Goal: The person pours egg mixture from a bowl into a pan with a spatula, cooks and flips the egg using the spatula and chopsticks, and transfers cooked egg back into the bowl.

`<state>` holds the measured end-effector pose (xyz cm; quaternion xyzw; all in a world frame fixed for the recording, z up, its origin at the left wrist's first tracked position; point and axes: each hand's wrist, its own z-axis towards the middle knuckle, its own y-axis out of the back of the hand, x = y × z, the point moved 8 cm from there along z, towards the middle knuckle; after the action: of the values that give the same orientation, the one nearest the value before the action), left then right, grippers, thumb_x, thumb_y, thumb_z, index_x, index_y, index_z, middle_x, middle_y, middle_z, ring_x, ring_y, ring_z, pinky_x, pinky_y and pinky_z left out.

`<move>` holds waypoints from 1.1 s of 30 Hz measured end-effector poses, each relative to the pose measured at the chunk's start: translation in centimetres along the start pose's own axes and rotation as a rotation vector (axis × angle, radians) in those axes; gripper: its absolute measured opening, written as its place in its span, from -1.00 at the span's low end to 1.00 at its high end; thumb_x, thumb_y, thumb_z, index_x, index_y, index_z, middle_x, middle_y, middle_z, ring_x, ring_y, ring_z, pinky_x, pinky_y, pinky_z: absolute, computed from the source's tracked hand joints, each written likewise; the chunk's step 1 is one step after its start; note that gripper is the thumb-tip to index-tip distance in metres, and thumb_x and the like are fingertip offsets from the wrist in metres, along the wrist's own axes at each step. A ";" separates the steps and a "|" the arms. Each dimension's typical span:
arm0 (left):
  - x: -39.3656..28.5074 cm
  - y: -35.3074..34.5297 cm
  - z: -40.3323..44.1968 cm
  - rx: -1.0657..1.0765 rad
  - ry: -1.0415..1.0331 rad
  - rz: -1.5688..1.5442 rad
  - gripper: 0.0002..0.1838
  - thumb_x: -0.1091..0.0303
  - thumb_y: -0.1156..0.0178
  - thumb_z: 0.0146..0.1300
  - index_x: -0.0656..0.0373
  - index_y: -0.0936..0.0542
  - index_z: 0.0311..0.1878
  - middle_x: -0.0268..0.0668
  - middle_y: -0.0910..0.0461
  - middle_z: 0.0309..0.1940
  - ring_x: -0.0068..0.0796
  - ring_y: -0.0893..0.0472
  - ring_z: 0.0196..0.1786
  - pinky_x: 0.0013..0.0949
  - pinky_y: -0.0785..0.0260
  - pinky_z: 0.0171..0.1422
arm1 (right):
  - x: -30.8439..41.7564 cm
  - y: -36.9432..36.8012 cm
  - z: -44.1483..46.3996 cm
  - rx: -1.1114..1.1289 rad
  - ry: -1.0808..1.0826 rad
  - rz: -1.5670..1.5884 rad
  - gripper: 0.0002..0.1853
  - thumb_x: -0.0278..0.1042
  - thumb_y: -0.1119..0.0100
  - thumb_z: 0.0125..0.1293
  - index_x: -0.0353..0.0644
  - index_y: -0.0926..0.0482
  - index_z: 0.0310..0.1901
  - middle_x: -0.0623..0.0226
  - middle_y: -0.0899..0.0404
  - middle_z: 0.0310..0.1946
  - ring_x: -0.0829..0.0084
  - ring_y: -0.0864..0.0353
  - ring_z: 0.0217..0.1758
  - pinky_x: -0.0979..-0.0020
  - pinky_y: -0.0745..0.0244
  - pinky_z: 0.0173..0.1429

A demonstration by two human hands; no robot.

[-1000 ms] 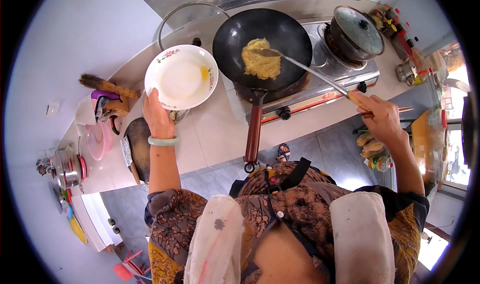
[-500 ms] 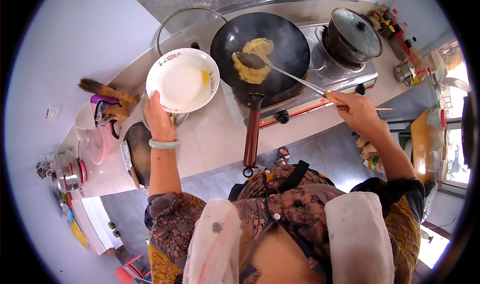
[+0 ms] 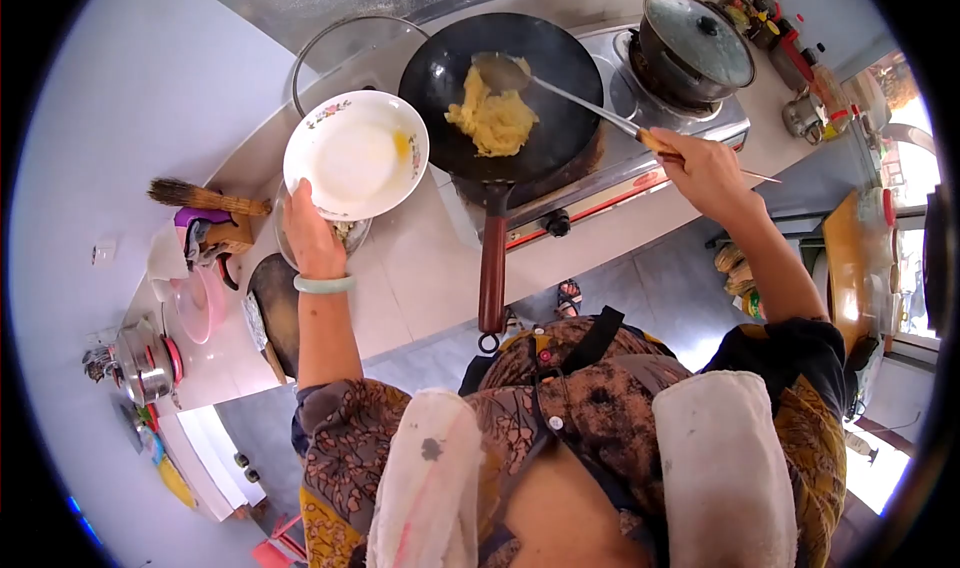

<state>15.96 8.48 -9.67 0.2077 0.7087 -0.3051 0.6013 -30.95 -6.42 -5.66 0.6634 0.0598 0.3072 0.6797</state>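
Note:
My left hand [image 3: 313, 234] grips the near-left rim of a white flowered plate [image 3: 350, 158], which has a yellow smear inside its right side. In my right hand [image 3: 703, 173] are the wooden end of a long metal ladle [image 3: 590, 105] and what looks like chopsticks [image 3: 762, 177]. The ladle's bowl rests at the upper edge of the cooked yellow egg [image 3: 495, 123]. That egg lies in a black wok [image 3: 560, 78] on the stove, its brown handle [image 3: 492, 268] pointing toward my body.
A lidded pot [image 3: 695, 48] stands on the right burner. Behind the plate leans a glass lid [image 3: 350, 53]. On the left are a brush [image 3: 205, 197], a pink bowl [image 3: 200, 303], a round board [image 3: 275, 303] and a steel pot [image 3: 145, 361]. Bottles [image 3: 790, 38] line the far right.
The ladle has moved to the egg's upper edge, and the egg has been turned and bunched. My right hand has shifted left and up. My left hand still holds the plate beside the wok.

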 end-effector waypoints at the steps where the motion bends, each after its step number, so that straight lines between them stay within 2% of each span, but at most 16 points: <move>1: 0.0 0.0 0.0 0.013 -0.004 0.003 -0.46 0.19 -0.01 0.40 0.36 -0.36 0.32 -0.10 -0.48 0.20 -0.26 -0.50 0.23 -0.26 -0.35 0.30 | -0.3 -0.6 0.1 0.034 -0.044 0.060 -0.65 -0.27 -0.17 0.32 -0.05 -0.60 0.12 0.08 -0.68 -0.32 0.05 -0.66 -0.25 0.14 -0.52 -0.10; 6: -0.1 -0.5 0.2 0.056 -0.005 -0.011 -0.47 0.20 0.00 0.41 0.36 -0.37 0.31 -0.11 -0.49 0.19 -0.27 -0.51 0.22 -0.26 -0.36 0.29 | -2.9 -3.1 0.5 0.204 -0.231 0.311 -0.67 -0.18 -0.21 0.32 -0.10 -0.61 0.07 0.10 -0.64 -0.38 0.08 -0.63 -0.29 0.19 -0.48 -0.14; 12: -0.2 -0.3 0.4 0.001 0.038 0.000 -0.52 0.20 0.01 0.41 0.35 -0.41 0.25 -0.13 -0.51 0.17 -0.30 -0.53 0.18 -0.27 -0.37 0.24 | -1.8 -2.0 0.5 0.339 -0.224 0.166 -0.59 -0.01 -0.17 0.33 -0.14 -0.60 0.03 0.07 -0.62 -0.37 0.07 -0.61 -0.30 0.19 -0.45 -0.15; 13: -0.1 -0.2 0.5 0.005 0.037 0.000 -0.53 0.21 0.01 0.41 0.36 -0.42 0.24 -0.13 -0.51 0.17 -0.31 -0.53 0.18 -0.28 -0.38 0.23 | -1.8 -1.3 0.3 0.274 -0.202 0.198 -0.53 0.07 -0.16 0.32 -0.18 -0.60 0.03 0.08 -0.63 -0.36 0.05 -0.63 -0.27 0.16 -0.46 -0.11; 15: -0.4 -0.9 0.3 0.036 0.017 0.004 -0.54 0.21 0.01 0.42 0.37 -0.42 0.22 -0.14 -0.52 0.15 -0.33 -0.54 0.16 -0.28 -0.38 0.21 | -1.4 1.8 -0.7 -0.029 -0.155 0.104 -0.53 0.04 -0.16 0.33 -0.19 -0.59 0.05 0.11 -0.65 -0.34 0.04 -0.63 -0.25 0.14 -0.48 -0.06; 17: -1.1 -1.7 -0.4 0.085 -0.017 0.020 -0.55 0.21 0.02 0.43 0.38 -0.43 0.20 -0.15 -0.53 0.14 -0.34 -0.55 0.15 -0.29 -0.39 0.19 | 0.3 5.5 -2.3 -0.281 -0.024 -0.067 -0.68 -0.20 -0.23 0.26 -0.20 -0.60 -0.03 0.19 -0.65 -0.34 0.08 -0.65 -0.26 0.17 -0.53 -0.10; 20: -1.4 -2.2 -0.5 0.085 -0.052 0.032 -0.55 0.20 0.04 0.45 0.40 -0.43 0.20 -0.14 -0.53 0.13 -0.33 -0.56 0.13 -0.28 -0.41 0.18 | 4.1 7.3 -6.7 -0.164 0.028 0.051 -0.81 -0.48 -0.25 0.13 -0.18 -0.59 -0.19 0.22 -0.63 -0.37 0.13 -0.66 -0.28 0.22 -0.55 -0.19; 21: -1.4 -2.3 -0.4 0.102 -0.053 0.026 -0.55 0.20 0.04 0.45 0.40 -0.43 0.20 -0.13 -0.53 0.13 -0.32 -0.56 0.13 -0.28 -0.41 0.19 | 5.8 6.0 -8.0 -0.084 0.151 0.207 -0.83 -0.61 -0.25 0.04 -0.18 -0.53 -0.31 0.24 -0.59 -0.42 0.17 -0.65 -0.34 0.25 -0.54 -0.28; 22: -1.4 -2.4 -0.2 0.122 -0.056 0.017 -0.55 0.20 0.05 0.46 0.41 -0.43 0.20 -0.12 -0.53 0.13 -0.31 -0.56 0.13 -0.28 -0.41 0.19 | 6.8 3.7 -9.0 0.016 0.166 0.299 -0.88 -0.53 -0.27 0.08 -0.17 -0.53 -0.33 0.22 -0.57 -0.44 0.14 -0.64 -0.38 0.22 -0.53 -0.29; 24: -1.3 -2.7 -0.2 0.139 -0.060 0.010 -0.55 0.21 0.05 0.46 0.42 -0.42 0.20 -0.11 -0.53 0.13 -0.31 -0.56 0.14 -0.27 -0.41 0.20 | 6.6 -4.0 -10.7 0.183 0.152 0.314 -0.89 -0.36 -0.26 0.20 -0.16 -0.53 -0.35 0.16 -0.60 -0.39 0.08 -0.65 -0.32 0.17 -0.54 -0.26; 26: -1.6 -2.8 -0.3 0.134 -0.070 0.010 -0.55 0.22 0.05 0.46 0.42 -0.42 0.20 -0.09 -0.53 0.13 -0.30 -0.56 0.15 -0.26 -0.42 0.21 | 4.2 -12.8 -10.9 0.195 0.063 0.237 -0.85 -0.30 -0.24 0.25 -0.16 -0.53 -0.32 0.16 -0.61 -0.35 0.07 -0.66 -0.29 0.12 -0.56 -0.23; 28: -1.8 -3.0 -0.5 0.135 -0.042 -0.004 -0.55 0.23 0.04 0.45 0.42 -0.42 0.21 -0.09 -0.53 0.13 -0.30 -0.56 0.16 -0.26 -0.42 0.21 | 2.9 -19.2 -9.6 0.162 0.000 0.204 -0.78 -0.25 -0.25 0.24 -0.18 -0.50 -0.19 0.12 -0.62 -0.25 0.05 -0.68 -0.25 0.09 -0.58 -0.19; 33: -1.6 -2.4 -0.4 0.148 -0.035 -0.035 -0.56 0.24 0.03 0.46 0.40 -0.42 0.22 -0.15 -0.54 0.15 -0.32 -0.55 0.19 -0.27 -0.40 0.24 | 4.3 -25.0 -4.3 0.273 -0.020 0.044 -0.65 -0.24 -0.24 0.26 -0.22 -0.43 -0.02 0.07 -0.61 -0.11 0.06 -0.69 -0.13 0.09 -0.60 -0.12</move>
<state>14.37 7.15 -7.59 0.2337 0.6773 -0.3707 0.5909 -21.11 1.16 -28.21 0.7540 0.0796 0.3042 0.5768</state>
